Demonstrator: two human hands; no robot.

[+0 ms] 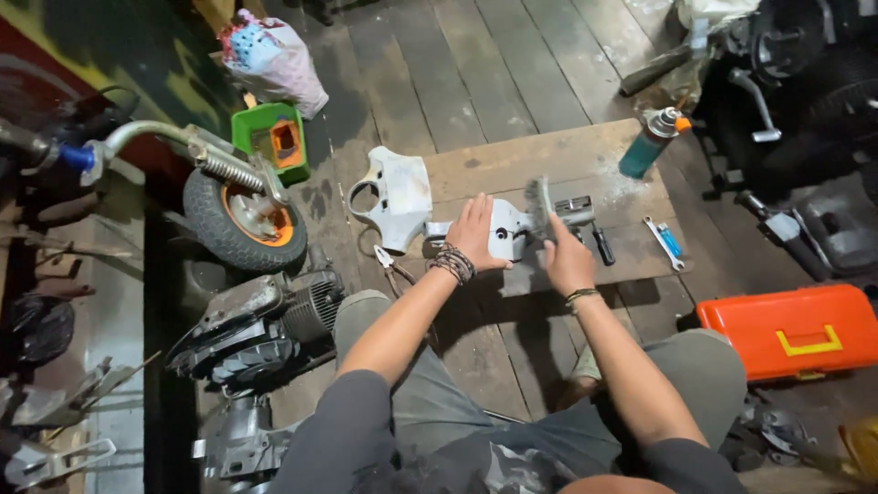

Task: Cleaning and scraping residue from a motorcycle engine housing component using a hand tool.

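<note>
Floor: dark wooden planks, a plywood board as work surface.
Left hand: flat, pressing the pale grey metal bracket down.
Right hand: clenched around a blurred grey tool; keep strokes short, bracket firmly pinned.

Left of the left hand lies a pale grey scooter cover, with pliers just below it. Further left stand a small wheel with an orange rim, a green box and an engine block. Right of the right hand lie a spanner, a teal spray can and an orange toolbox on the plank floor.
</note>
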